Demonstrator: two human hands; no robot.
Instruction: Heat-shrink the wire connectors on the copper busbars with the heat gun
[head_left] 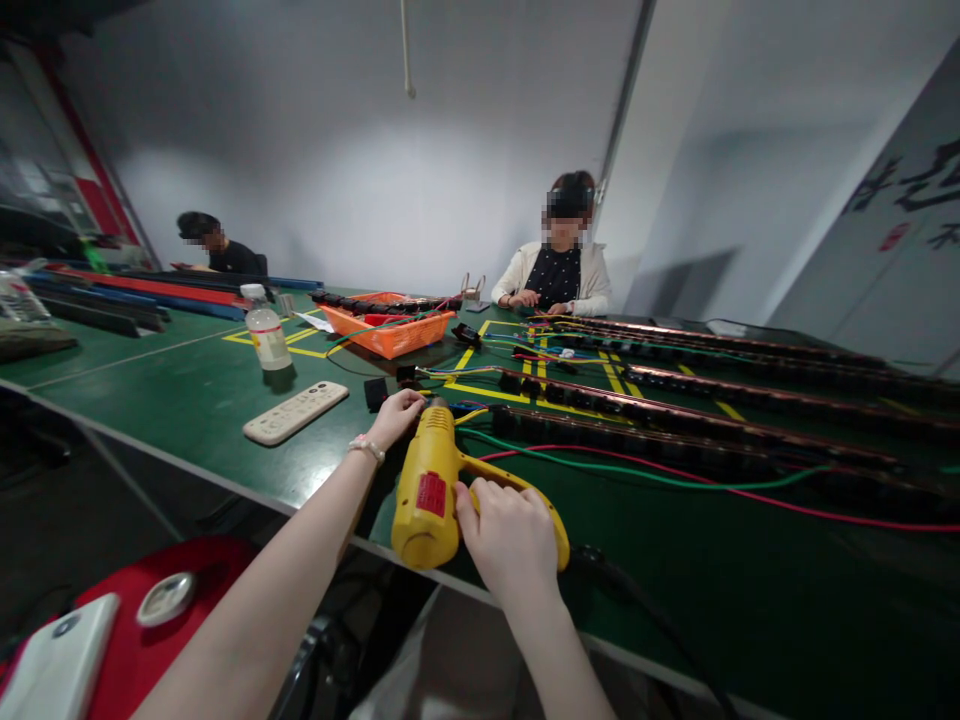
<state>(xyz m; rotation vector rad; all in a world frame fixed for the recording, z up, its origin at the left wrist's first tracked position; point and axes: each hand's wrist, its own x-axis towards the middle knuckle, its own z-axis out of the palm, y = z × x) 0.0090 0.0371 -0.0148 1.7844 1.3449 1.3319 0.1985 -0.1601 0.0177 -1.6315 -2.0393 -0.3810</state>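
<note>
My right hand is wrapped around the handle of a yellow heat gun, whose nozzle points away from me over the table edge. Just left of the nozzle, my left hand is closed with its fingertips pinched together; what lies between them is hidden. Beside those fingers sits a black connector. Thin coloured wires come out from behind the nozzle and lead to a long dark strip with coils. Green and red loose wires lie across the table to the right.
More coil strips lie along the green table. Left are a beige remote-like power strip, a bottle and an orange basket. A red stool stands below. Two people sit across; a black cord trails from the gun.
</note>
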